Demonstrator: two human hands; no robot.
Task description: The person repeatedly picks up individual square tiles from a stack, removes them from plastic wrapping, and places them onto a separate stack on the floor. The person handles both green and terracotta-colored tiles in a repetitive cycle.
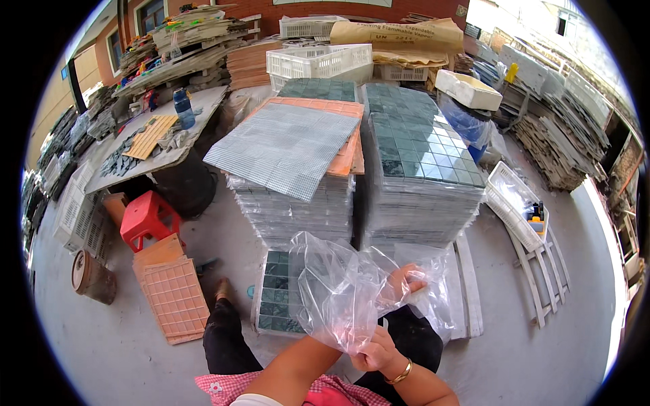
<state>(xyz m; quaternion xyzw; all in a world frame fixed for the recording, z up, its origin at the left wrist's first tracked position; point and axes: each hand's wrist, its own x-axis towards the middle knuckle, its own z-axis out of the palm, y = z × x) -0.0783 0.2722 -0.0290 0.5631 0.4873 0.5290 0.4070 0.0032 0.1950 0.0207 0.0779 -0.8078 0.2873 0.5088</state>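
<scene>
A large clear plastic bag (332,284) is bunched up in front of me, over a low stack of dark green tile sheets (274,291). My left forearm runs up behind the film. My left hand (405,279) shows at the bag's right part, fingers curled on the plastic; film partly veils it, and I cannot tell whether the hand is inside the bag. Nearer to me, my right hand (376,350), with a gold bracelet at the wrist, pinches the bag's lower edge beside the left forearm.
Beyond the bag stand two tall stacks of green mosaic tiles (420,128), the left one topped by grey mesh (284,145) and orange trays. A red stool (149,218), orange grid trays (176,298) and a bucket (93,276) are at left. A white crate (508,203) lies right.
</scene>
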